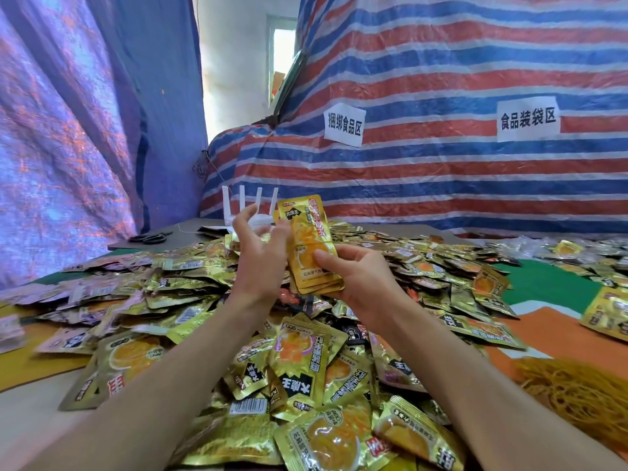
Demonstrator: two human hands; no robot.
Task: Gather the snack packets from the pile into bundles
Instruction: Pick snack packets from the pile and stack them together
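A big pile of gold snack packets [210, 300] covers the table in front of me. My right hand [360, 280] grips a small upright stack of gold packets [307, 239] by its lower end, thumb on the front face. My left hand [260, 256] is raised just left of that stack, fingers spread and loosely curved, fingertips near the stack's left edge. Whether the left fingertips touch it I cannot tell.
A heap of yellow rubber bands [577, 396] lies at the right on an orange mat. Black scissors [149, 238] and a white four-pronged stand [251, 212] sit at the table's far side. Striped tarpaulin [441, 79] with paper signs hangs behind. More packets [608, 311] lie far right.
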